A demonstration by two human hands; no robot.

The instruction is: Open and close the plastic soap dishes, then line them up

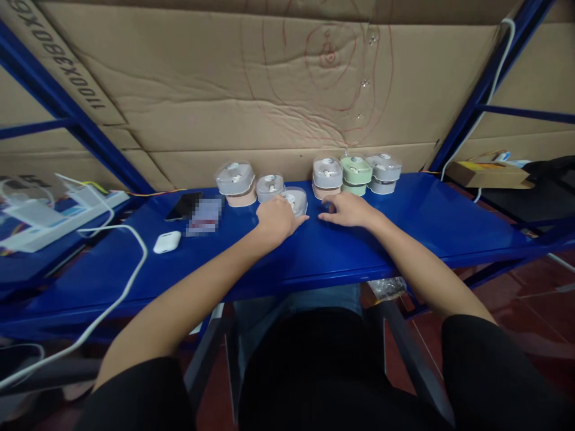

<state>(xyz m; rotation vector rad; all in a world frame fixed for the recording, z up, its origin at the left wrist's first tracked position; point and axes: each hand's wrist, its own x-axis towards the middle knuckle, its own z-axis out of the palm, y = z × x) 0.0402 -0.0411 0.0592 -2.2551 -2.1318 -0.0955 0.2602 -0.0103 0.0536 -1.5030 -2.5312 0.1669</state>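
Black Shirt (309, 371) Up Close, Four Containers Double-Tiered

Well left of the green container (356, 173) stands a gray-and-pink container (236, 182). Nearer it sit a low gray container (269, 187) and, in front, another low container (299, 203) under the curled left hand (276, 216), grip hidden. Just left of green is a second gray-topped stack (327, 175); before green, the right hand (350, 209) hovers, thumb and fingers parted, seemingly empty. Right of green, an all-gray stack (384, 172). Progress appears partial: four two-tiered, two low.

A rounded, translucent grey plastic container (298, 201) is lying on the blue bench (336, 250); a grey-topped, pink-based container (326, 178) is standing farther right.
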